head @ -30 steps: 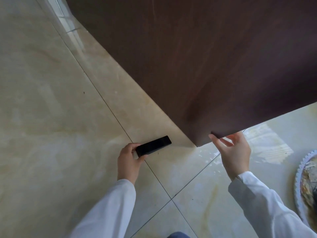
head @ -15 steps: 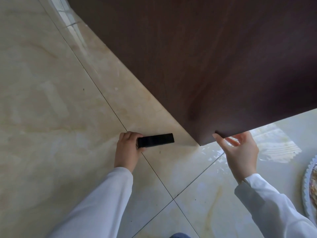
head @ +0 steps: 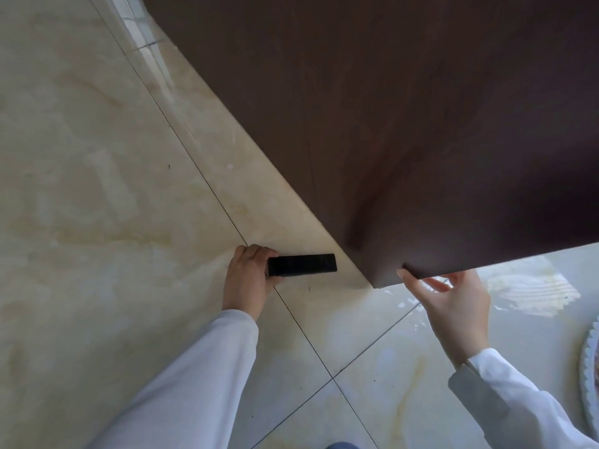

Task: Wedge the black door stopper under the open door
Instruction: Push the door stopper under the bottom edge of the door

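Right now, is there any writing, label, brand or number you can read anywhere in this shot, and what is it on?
None: no text can be read anywhere in this view.
Black door stopper, held by the left hand: plain black, no marking visible.
Door, steadied at its bottom corner by the right hand: bare dark wood grain, no label.
Floor tiles: only marbling and stains.
Patterned object at the right edge: no text visible.

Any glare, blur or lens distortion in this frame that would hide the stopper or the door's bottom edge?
Head view: sharp, evenly daylit; bright reflections on the tile floor sit away from the black door stopper. Wide-angle bending curves the door, whose dark face hides detail near its corner, where the right hand touches it. The left hand casts little shadow.
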